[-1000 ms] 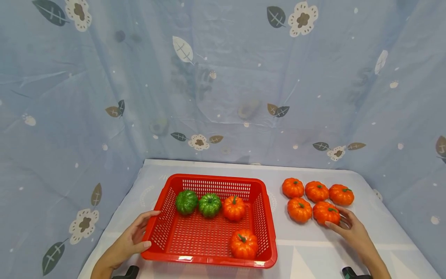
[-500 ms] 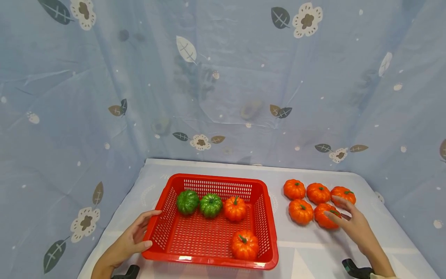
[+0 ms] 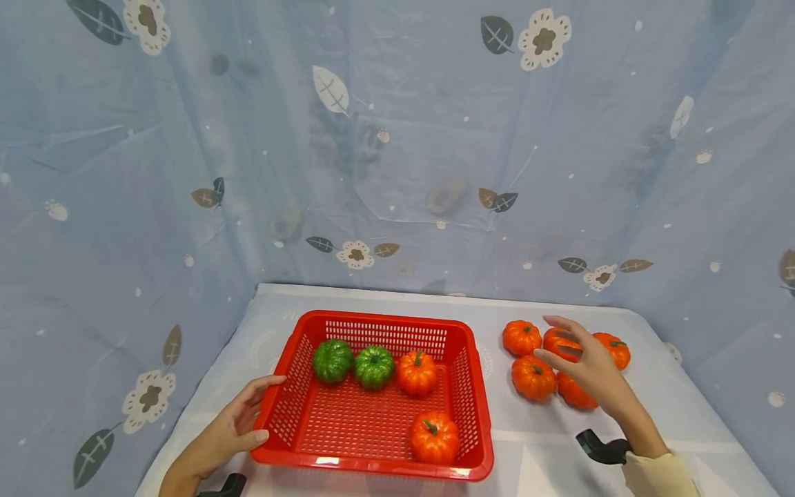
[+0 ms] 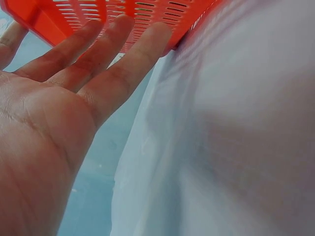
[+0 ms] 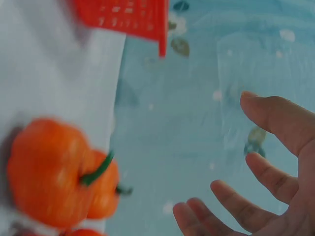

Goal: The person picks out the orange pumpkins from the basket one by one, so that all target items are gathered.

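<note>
A red plastic basket (image 3: pixel 373 468) with perforated walls holds two green pumpkins (image 3: pixel 332 360) and two orange pumpkins (image 3: pixel 435 437). At its left side, my left hand (image 3: pixel 225 431) touches the rim and outer wall; the left wrist view shows its fingers (image 4: pixel 123 73) nearly straight against the red wall. Several more orange pumpkins (image 3: pixel 534 377) with green stems sit in two rows to the right of the basket. Above these hovers my right hand (image 3: pixel 584 362), fingers spread and nothing in them; it partly hides the middle and right pumpkins. Both orange pumpkins (image 5: pixel 49 172) in the right wrist view stand apart from the fingers.
A pale cloth covers the table (image 3: pixel 546 455). Blue patterned curtains (image 3: pixel 397 172) hang behind it and at both sides. Black wrist mounts (image 3: pixel 602 449) show below the hands.
My right hand has moved off the front right pumpkin, up and to the left over the group, with no pumpkin in it. The left hand stays at the basket.
</note>
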{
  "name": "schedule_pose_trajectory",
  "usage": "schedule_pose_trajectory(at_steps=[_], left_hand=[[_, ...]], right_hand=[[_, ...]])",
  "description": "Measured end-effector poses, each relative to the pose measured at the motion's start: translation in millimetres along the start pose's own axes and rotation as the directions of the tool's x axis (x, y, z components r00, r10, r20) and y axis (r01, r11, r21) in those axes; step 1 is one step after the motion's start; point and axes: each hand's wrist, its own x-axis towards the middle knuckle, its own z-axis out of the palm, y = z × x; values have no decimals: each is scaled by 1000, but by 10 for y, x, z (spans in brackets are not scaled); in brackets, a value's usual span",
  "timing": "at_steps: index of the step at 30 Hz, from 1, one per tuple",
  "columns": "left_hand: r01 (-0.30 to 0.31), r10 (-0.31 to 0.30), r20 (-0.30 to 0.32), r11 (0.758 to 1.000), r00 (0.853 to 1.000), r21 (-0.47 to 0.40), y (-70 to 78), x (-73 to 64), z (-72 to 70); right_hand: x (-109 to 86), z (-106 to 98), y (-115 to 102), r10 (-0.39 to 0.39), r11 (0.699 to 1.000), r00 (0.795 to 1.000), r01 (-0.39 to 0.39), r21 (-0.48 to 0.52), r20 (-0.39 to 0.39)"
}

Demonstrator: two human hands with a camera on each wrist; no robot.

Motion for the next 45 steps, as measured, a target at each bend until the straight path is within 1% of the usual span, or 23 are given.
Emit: schedule_pose_trajectory(at_steps=[3,5,8,10,12,15,16,19,22,26,29,33,36,40,45], left_hand=[[1,-1,0,1000,1000,-3,9,-7,-5],[-2,2,3,1000,1000,-1,10,-4,-2],[-17,17,12,1000,1000,-6,8,4,4],[-36,36,27,999,999,-12,4,8,3],[-40,41,31,999,999,-18,5,8,5],[-30,30,31,999,999,-25,11,8,8],[-10,11,23,999,1000,-31,15,8,11],[19,-18,17,999,1000,-38,24,6,16],[22,-21,16,999,1000,-36,28,4,18],[5,-4,17,1000,1000,-29,29,4,18],[11,-11,13,999,1000,-31,30,2,17],[6,-6,15,1000,1000,-30,26,-7,12],[-5,6,19,1000,1000,-30,18,-14,6],[-8,8,15,1000,1000,-29,9,-14,-1],[-12,13,23,1000,1000,-29,6,-10,-4]], right_hand=[[104,139,-127,-58,998,998,58,-9,15],[165,234,-208,-82,997,996,82,4,32],[249,370,-338,-105,994,993,104,26,62],[300,465,-420,-137,990,988,134,45,75],[346,562,-504,-173,984,981,168,68,87],[414,698,-630,-236,970,965,226,95,113],[434,737,-677,-248,967,961,236,99,126],[499,846,-806,-278,959,945,262,109,173],[563,935,-924,-289,957,931,274,96,222],[643,1042,-1019,-289,957,915,275,87,283],[693,1121,-1047,-273,962,904,256,96,329],[743,1230,-1079,-261,965,879,250,82,400],[764,1321,-1087,-245,967,862,250,49,444],[795,1440,-1074,-212,968,846,250,-13,489],[808,1536,-1069,-135,972,821,219,-88,554]])
